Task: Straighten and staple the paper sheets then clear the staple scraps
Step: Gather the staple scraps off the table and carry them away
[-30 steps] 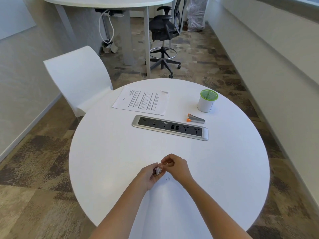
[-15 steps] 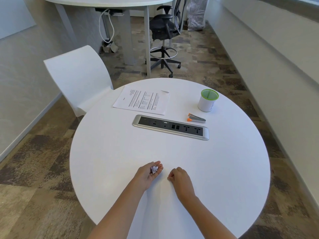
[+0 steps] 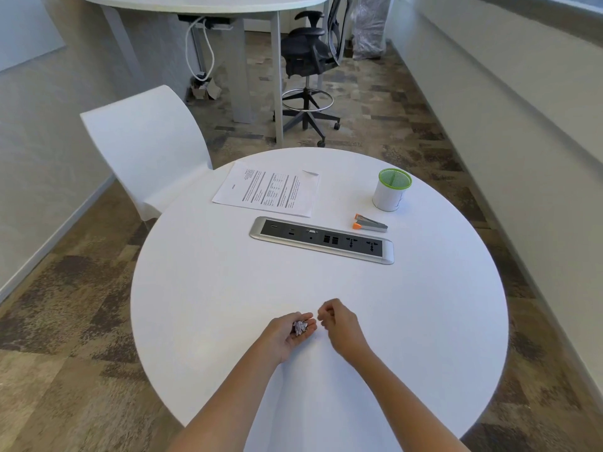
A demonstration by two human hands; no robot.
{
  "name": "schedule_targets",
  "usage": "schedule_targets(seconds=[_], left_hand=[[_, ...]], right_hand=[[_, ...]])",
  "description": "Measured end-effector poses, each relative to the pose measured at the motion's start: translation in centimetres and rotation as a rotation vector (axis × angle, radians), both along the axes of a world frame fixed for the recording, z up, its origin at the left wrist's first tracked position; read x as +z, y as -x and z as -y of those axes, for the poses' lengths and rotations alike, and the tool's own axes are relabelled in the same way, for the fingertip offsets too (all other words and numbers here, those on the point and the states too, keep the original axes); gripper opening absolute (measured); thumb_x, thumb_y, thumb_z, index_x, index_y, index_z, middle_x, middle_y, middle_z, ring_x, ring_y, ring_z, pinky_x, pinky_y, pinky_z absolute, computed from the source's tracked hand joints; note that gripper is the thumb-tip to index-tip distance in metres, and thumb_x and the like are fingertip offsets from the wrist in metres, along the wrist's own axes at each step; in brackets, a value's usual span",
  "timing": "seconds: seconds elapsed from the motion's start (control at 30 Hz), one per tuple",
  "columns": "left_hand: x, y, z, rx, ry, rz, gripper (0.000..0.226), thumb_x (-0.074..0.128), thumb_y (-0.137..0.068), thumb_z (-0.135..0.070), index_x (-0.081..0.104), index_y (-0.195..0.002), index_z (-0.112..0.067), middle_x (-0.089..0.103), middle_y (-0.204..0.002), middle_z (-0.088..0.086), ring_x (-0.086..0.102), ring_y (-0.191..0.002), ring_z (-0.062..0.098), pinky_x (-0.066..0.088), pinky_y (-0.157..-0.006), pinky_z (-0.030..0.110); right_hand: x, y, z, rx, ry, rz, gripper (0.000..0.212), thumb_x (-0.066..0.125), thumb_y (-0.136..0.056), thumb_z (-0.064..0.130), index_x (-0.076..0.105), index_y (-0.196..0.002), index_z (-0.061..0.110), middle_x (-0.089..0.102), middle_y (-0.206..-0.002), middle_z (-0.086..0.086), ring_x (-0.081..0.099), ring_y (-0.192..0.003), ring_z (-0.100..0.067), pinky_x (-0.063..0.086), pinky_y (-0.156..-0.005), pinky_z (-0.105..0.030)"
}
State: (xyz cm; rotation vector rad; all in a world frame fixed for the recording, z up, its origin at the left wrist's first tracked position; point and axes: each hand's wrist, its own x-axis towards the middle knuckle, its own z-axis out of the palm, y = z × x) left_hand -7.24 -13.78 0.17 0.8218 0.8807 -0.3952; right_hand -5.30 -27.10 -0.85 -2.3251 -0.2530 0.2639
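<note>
My left hand (image 3: 288,332) lies palm up over the near part of the round white table (image 3: 208,282), cupping a small crumpled wad of scraps (image 3: 300,327). My right hand (image 3: 339,322) hovers just right of it, fingertips pinched together close to the left palm; whether they hold a scrap I cannot tell. The printed paper sheets (image 3: 267,189) lie flat at the table's far left. A grey and orange stapler (image 3: 370,222) rests at the far right, beside a white cup with a green rim (image 3: 391,190).
A silver power strip with sockets (image 3: 321,239) is set into the table's middle. A white chair (image 3: 143,141) stands at the far left edge. Beyond are a black office chair (image 3: 308,70) and a tall white table (image 3: 202,4).
My right hand pulled away from the left hand, lay on the table to its right, then rose and came back toward the left palm with pinched fingers. The left hand turned palm up.
</note>
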Motion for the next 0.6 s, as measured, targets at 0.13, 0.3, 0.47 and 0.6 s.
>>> schedule_targets(seconds=[0.13, 0.3, 0.47, 0.6], left_hand=[[0.2, -0.4, 0.2, -0.017, 0.003, -0.013, 0.011, 0.052, -0.091, -0.001, 0.059, -0.093, 0.008, 0.063, -0.085, 0.019, 0.063, -0.075, 0.025, 0.057, -0.048, 0.026], [0.2, -0.8, -0.3, -0.003, 0.024, -0.007, 0.007, 0.054, -0.089, 0.002, 0.059, -0.087, 0.005, 0.061, -0.081, 0.018, 0.061, -0.073, 0.024, 0.058, -0.049, 0.028], [0.1, -1.0, -0.8, 0.013, 0.028, -0.009, 0.01, 0.053, -0.091, 0.0, 0.059, -0.09, 0.007, 0.064, -0.082, 0.018, 0.063, -0.071, 0.025, 0.059, -0.052, 0.029], [0.1, -1.0, -1.1, 0.099, 0.083, 0.028, 0.024, 0.045, -0.095, 0.0, 0.061, -0.079, 0.009, 0.07, -0.065, 0.017, 0.065, -0.068, 0.026, 0.058, -0.059, 0.031]], right_hand=[[1.1, -0.2, -1.1, 0.063, -0.001, 0.008, 0.011, 0.053, -0.091, 0.012, 0.063, -0.09, 0.009, 0.067, -0.086, -0.004, 0.061, -0.082, -0.019, 0.048, -0.071, -0.027], [1.4, -0.1, -1.3, 0.137, 0.073, 0.101, 0.021, 0.047, -0.094, 0.016, 0.067, -0.094, 0.01, 0.068, -0.089, -0.007, 0.059, -0.085, -0.02, 0.048, -0.073, -0.03], [1.8, -0.1, -1.2, 0.121, 0.026, 0.122, 0.013, 0.055, -0.089, 0.012, 0.067, -0.094, 0.012, 0.068, -0.09, -0.001, 0.058, -0.085, -0.014, 0.047, -0.074, -0.024], [0.7, -0.2, -0.1, -0.017, -0.003, 0.084, 0.008, 0.063, -0.084, 0.012, 0.069, -0.088, 0.012, 0.064, -0.084, 0.002, 0.057, -0.078, -0.011, 0.045, -0.071, -0.019]])
